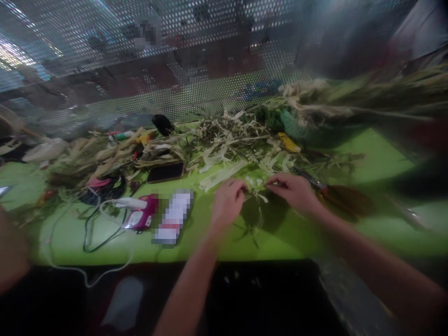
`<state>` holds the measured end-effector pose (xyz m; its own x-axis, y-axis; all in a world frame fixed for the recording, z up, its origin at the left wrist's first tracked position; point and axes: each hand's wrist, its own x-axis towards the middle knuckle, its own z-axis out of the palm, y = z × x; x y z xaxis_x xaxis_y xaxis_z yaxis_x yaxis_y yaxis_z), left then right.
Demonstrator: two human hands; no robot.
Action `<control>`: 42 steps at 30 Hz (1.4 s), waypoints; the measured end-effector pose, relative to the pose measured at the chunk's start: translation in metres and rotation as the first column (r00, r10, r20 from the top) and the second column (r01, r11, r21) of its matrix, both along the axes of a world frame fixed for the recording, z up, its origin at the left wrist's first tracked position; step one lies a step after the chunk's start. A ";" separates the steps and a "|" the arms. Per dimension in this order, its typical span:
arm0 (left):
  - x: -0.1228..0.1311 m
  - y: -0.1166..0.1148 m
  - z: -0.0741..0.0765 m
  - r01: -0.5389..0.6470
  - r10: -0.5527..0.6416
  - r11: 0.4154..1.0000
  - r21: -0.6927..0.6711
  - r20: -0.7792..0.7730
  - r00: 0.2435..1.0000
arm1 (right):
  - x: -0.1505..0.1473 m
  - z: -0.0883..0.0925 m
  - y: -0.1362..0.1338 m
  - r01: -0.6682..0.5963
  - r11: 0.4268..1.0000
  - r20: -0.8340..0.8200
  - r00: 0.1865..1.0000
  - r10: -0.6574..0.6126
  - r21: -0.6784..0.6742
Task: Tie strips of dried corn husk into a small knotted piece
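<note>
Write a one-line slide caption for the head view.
Left hand and right hand pinch a small plant sprig above a green table, plant cuttings heaped beyond.

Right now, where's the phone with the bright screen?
In the head view, the bright-screened phone lies on the green table, left of centre, between the purple-and-white device and the person's left hand.

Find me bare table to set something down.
Bare green table shows in a narrow strip between the bright phone and your left hand, and right of the basket. Plant scraps crowd the back; a purple box sits left of the phone.
</note>
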<state>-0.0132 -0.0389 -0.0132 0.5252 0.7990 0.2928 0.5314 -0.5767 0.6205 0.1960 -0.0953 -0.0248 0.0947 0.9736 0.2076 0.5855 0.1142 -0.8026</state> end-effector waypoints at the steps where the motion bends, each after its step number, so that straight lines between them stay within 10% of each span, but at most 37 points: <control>1: 0.000 -0.001 0.000 -0.003 0.003 1.000 0.009 0.005 1.000 | 0.000 0.000 0.000 0.009 1.000 0.001 1.000 -0.009 0.002; 7: 0.003 -0.002 -0.002 0.002 -0.003 1.000 0.023 0.037 0.999 | 0.000 0.002 -0.001 0.040 0.999 0.068 0.997 -0.041 0.011; 13: 0.001 0.003 -0.001 0.015 0.038 0.970 -0.241 0.210 0.977 | -0.001 0.000 0.001 0.011 1.000 0.062 0.998 -0.010 -0.015; 23: -0.003 0.005 -0.007 0.306 0.146 0.702 -0.643 0.551 0.822 | -0.004 0.005 0.002 -0.044 0.995 -0.197 0.980 0.025 -0.092; 42: 0.004 -0.004 0.004 0.597 0.197 0.556 -0.579 0.789 0.582 | -0.012 0.000 0.003 -0.247 0.969 -0.870 0.480 0.111 -0.013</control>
<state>-0.0092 -0.0427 -0.0096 0.6205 0.7841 0.0123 -0.3780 0.2853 0.8808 0.1844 -0.0921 -0.0252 -0.0198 0.9998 0.0075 -0.4224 -0.0016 -0.9064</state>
